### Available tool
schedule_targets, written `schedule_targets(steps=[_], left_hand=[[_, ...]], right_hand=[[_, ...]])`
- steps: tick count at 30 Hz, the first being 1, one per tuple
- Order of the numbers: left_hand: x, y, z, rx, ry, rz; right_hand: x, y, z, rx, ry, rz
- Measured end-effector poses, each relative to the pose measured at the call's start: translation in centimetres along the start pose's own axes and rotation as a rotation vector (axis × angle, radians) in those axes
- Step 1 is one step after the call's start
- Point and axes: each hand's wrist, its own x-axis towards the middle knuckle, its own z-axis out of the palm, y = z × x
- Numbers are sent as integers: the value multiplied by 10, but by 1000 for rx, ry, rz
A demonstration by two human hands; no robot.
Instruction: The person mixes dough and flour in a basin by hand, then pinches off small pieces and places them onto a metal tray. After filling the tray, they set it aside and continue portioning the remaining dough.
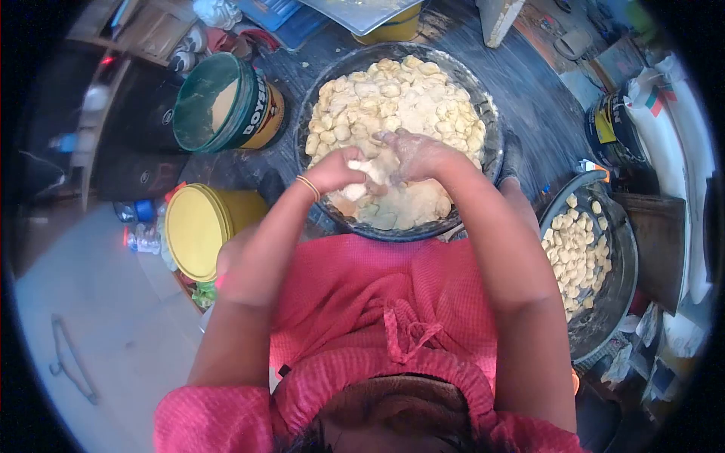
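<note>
A wide dark basin (pixel 495 143) sits in front of me, filled with many flattened pale dough pieces (pixel 389 90). Loose flour (pixel 408 208) lies along its near side. My left hand (pixel 340 170), with a thin band at the wrist, is curled around a white floury dough piece (pixel 362 172) over the near half of the basin. Just to its right, my right hand (pixel 419 155) is dusted with flour and reaches in among the pieces, palm down. Its fingers look apart, though their tips are partly lost in the flour and dough.
Left of the basin stand a green bucket (pixel 240 94) with pale powder inside and a yellow lidded bucket (pixel 198 232). At right, a second dark basin (pixel 623 279) holds more dough pieces. A tray (pixel 362 11) rests on a yellow container at the back. A hanger (pixel 72 359) lies at lower left.
</note>
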Motion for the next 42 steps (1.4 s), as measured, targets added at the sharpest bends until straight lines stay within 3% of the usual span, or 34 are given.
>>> schedule_targets(steps=[2, 3, 5, 6, 7, 9, 10, 13, 14, 15, 17, 20, 21, 23, 24, 26, 27, 29, 31, 32, 33, 34, 35, 37, 38, 39, 40, 42], left_hand=[[-16, 23, -13, -86, 12, 57], [-25, 33, -19, -102, 102, 46], [-38, 41, -28, -131, 204, 40], [-44, 41, -31, -369, 223, 56], [-48, 40, -34, -607, 238, 73], [-45, 36, -39, -689, 243, 62], [-41, 33, -41, -719, 310, 34], [-33, 32, -45, -822, 380, 27], [-32, 35, -44, -923, 370, 68], [-30, 34, -43, -1026, 360, 112], [-25, 30, -41, -1068, 308, 112], [-15, 22, -45, -721, 459, 173], [-18, 26, -46, -731, 464, 171], [-26, 41, -50, -830, 452, 219], [-16, 30, -52, -952, 333, 229], [-8, 24, -55, -915, 354, 271], [-9, 20, -57, -863, 367, 313], [-20, 22, -63, -748, 397, 330], [-22, 20, -69, -76, 725, 247], [-28, 21, -69, -3, 749, 211], [-35, 22, -69, -17, 761, 214], [-41, 23, -69, 259, 773, 179], [-46, 21, -69, 534, 778, 134], [-54, 14, -73, 614, 771, 143], [-59, 13, -76, 684, 614, 53], [-61, 10, -78, 749, 448, -31], [-62, 0, -78, 782, 464, -28], [-62, -7, -85, 753, 382, -78]], right_hand=[[14, 0, 13, 326, 100, -306], [12, -7, 5, 317, 99, -314], [7, -25, -16, 584, 83, -172], [9, -25, -19, 683, 165, -206], [11, -25, -19, 671, 156, -210], [20, -24, -17, 563, 571, -54], [25, -24, -15, 552, 563, -54], [36, -31, -5, 159, 1003, -66], [34, -35, -4, 317, 857, -207], [32, -42, -6, 315, 841, -204], [30, -53, -6, 418, 470, -487], [48, -47, -1, 421, 479, -291], [52, -45, -2, 374, 504, -178], [60, -39, 8, 436, 563, -167], [63, -37, 12, 440, 449, -148], [68, -35, 24, 404, 186, -117], [72, -34, 37, 396, 176, -119], [80, -30, 72, 52, -42, -53], [90, -26, 110, -101, -262, -26], [98, -21, 138, -117, -262, -27], [106, -14, 171, -37, -80, 31], [110, -15, 190, 41, 100, 83], [112, -30, 197, 21, 94, 73], [116, -61, 207, -399, 393, -243], [119, -66, 202, -411, 380, -258], [120, -74, 193, -509, 180, -196], [121, -80, 187, -601, -19, -126], [121, -59, 166, -599, -23, -116]])
